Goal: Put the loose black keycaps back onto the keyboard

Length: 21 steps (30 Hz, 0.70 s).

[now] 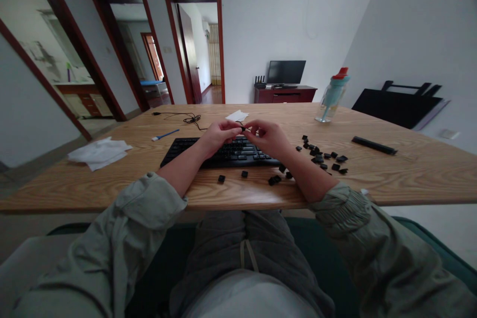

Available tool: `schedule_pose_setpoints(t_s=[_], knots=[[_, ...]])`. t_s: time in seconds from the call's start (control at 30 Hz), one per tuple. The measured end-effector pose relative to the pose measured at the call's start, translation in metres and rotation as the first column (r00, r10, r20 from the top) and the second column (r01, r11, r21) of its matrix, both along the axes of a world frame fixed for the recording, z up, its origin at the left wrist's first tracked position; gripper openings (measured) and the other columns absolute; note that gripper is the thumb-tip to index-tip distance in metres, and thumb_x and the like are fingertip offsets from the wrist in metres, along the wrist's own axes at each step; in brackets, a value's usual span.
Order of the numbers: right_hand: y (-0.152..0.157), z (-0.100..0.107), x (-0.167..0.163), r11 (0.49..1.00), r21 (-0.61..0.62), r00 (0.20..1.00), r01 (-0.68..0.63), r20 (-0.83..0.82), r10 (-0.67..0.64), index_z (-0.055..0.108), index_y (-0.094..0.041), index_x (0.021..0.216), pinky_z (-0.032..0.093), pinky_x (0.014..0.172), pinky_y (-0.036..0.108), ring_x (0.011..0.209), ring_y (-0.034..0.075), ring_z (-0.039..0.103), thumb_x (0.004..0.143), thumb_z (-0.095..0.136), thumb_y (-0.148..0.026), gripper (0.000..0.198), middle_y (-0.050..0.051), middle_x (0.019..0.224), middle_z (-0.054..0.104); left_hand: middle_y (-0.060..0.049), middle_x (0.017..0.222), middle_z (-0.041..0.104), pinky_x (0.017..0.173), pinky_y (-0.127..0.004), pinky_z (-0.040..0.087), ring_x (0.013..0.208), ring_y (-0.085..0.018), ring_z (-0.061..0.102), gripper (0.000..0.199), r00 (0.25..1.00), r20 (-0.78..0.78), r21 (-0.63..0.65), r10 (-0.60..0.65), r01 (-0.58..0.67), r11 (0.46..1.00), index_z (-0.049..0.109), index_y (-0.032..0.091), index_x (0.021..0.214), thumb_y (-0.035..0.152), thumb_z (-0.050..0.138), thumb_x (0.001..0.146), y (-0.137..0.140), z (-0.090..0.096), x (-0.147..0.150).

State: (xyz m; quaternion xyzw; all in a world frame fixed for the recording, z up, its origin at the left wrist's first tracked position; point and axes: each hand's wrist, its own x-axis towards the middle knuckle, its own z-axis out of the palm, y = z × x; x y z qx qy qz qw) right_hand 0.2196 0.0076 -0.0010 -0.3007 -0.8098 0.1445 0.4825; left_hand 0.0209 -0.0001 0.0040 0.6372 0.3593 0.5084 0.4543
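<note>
A black keyboard (178, 148) lies on the table, partly covered by my hands and forearms. Above its back edge, my left hand (220, 135) pinches a small black keycap (243, 129) between thumb and fingers. My right hand (269, 137) is closed in a pinch right beside that keycap; a thin dark line shows by its fingertips, too small to name. Several loose keycaps (316, 151) are scattered to the right of the keyboard. A few more, such as one keycap (221, 179), lie in front of it.
On the left are crumpled white tissues (99, 153) and a blue brush (166, 134). A coiled black cable (192, 119) and white paper (237, 116) lie behind the keyboard. To the right stand a water bottle (331, 97) and a long black bar (374, 145).
</note>
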Motion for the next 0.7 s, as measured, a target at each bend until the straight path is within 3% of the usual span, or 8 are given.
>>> schedule_pose_setpoints(t_s=[0.1,0.17,0.27,0.33,0.6,0.7], knots=[[0.0,0.001,0.001,0.999,0.024,0.998,0.046,0.051,-0.047,0.074,-0.018,0.099,0.037,0.062,0.027,0.06,0.012,0.048,0.086,0.064,-0.038,0.027,0.002,0.07,0.063,-0.002,0.077,0.065,0.057,-0.021,0.04,0.063,-0.009,0.053,0.041,0.996,-0.083,0.065,0.032,-0.026,0.998,0.07,0.014,0.094,0.042,0.081,0.068,0.005,0.002,-0.003],[0.0,0.002,0.002,0.997,0.021,0.994,0.079,0.078,-0.08,0.073,-0.017,0.098,0.037,0.063,0.028,0.061,0.012,0.049,0.085,0.063,-0.036,0.025,0.003,0.071,0.064,-0.003,0.078,0.067,0.06,-0.022,0.042,0.065,-0.01,0.054,0.037,0.96,-0.26,0.161,0.105,-0.064,0.985,0.072,0.014,0.093,0.041,0.079,0.07,0.008,0.002,-0.006],[-0.001,0.005,0.005,0.993,-0.026,0.993,0.118,0.027,-0.118,0.071,-0.016,0.098,0.038,0.063,0.027,0.061,0.013,0.051,0.083,0.06,-0.033,0.025,0.002,0.072,0.064,-0.003,0.077,0.069,0.065,-0.025,0.043,0.065,-0.012,0.055,0.025,0.786,-0.572,0.305,0.235,-0.062,0.95,0.076,0.016,0.09,0.032,0.077,0.072,0.013,0.001,-0.009],[-0.001,0.007,0.008,0.991,-0.059,0.992,0.121,-0.028,-0.122,0.069,-0.016,0.097,0.038,0.061,0.027,0.06,0.012,0.051,0.082,0.059,-0.033,0.025,0.002,0.072,0.064,-0.002,0.074,0.069,0.067,-0.027,0.043,0.064,-0.014,0.056,0.019,0.666,-0.688,0.371,0.29,-0.022,0.929,0.078,0.02,0.088,0.029,0.076,0.073,0.017,-0.001,-0.007],[-0.001,0.008,0.013,0.998,-0.026,0.996,0.055,-0.064,-0.057,0.067,-0.015,0.091,0.038,0.061,0.027,0.058,0.011,0.049,0.081,0.057,-0.031,0.021,0.001,0.071,0.061,-0.004,0.088,0.075,0.078,-0.03,0.044,0.081,-0.02,0.064,0.018,0.456,-0.831,0.431,0.319,0.166,0.887,0.081,0.029,0.094,0.031,0.068,0.081,0.026,-0.005,0.0],[-0.002,0.008,0.013,0.998,-0.033,0.997,0.053,-0.056,-0.055,0.067,-0.015,0.091,0.038,0.061,0.027,0.058,0.011,0.048,0.081,0.057,-0.031,0.021,0.001,0.072,0.062,-0.006,0.095,0.075,0.084,-0.031,0.044,0.087,-0.022,0.065,0.021,0.418,-0.855,0.428,0.308,0.231,0.874,0.08,0.027,0.099,0.031,0.065,0.085,0.028,-0.006,-0.003]])
